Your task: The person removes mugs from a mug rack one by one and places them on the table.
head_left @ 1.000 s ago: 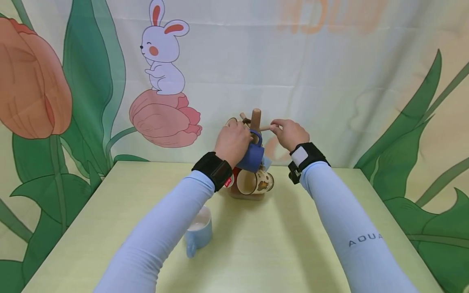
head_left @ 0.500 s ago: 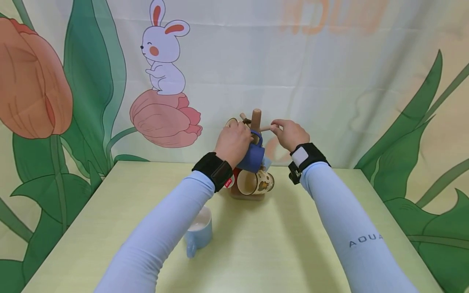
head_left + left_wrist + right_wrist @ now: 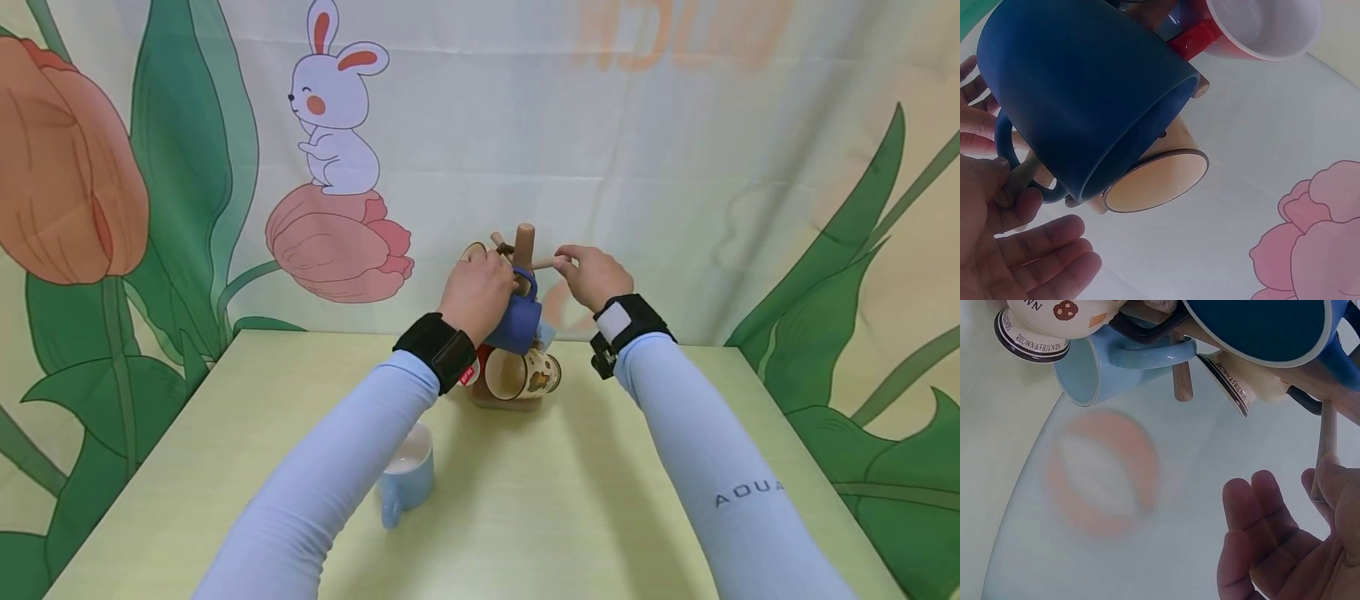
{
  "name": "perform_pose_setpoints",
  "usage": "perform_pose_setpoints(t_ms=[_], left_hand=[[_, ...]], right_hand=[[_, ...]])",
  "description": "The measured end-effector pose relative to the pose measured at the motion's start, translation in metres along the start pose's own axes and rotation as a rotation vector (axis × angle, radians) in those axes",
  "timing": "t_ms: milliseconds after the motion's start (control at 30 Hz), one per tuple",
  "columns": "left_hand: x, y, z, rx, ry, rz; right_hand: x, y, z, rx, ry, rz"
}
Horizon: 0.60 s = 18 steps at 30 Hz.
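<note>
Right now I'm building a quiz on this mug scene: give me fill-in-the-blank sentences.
1. The left hand holds the dark ____ mug at the rack.
2. The right hand pinches a wooden ____ of the rack.
3. A pale blue mug stands on the ____.

Missing: blue; peg; table

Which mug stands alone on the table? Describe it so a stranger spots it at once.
Start at the wooden mug tree at the far middle of the yellow-green table, then come nearer and left. There a pale blue mug stands upright on the tabletop, under the left sleeve; every other mug hangs on the tree.
</note>
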<state>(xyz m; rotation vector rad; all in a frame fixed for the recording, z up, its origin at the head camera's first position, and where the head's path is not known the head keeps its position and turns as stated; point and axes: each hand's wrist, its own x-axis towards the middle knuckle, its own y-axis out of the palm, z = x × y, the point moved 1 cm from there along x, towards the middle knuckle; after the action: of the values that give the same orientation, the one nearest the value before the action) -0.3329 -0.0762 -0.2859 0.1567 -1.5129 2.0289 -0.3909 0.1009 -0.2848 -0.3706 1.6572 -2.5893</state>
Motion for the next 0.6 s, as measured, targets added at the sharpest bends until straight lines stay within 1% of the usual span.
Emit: perform_pose_setpoints(t_ms=[233, 600], left_hand=[[0.0001, 0.0019, -0.0004, 0.017, -0.001, -0.016], [-0.0009, 0.0022, -0.0007, -0.003, -0.005, -0.020]], right_hand=[[0.0012, 0.0010, -0.0004, -0.004, 0.007, -0.001], [-0.0016, 0.0011, 0.0006, -0.001, 0.000, -0.006]])
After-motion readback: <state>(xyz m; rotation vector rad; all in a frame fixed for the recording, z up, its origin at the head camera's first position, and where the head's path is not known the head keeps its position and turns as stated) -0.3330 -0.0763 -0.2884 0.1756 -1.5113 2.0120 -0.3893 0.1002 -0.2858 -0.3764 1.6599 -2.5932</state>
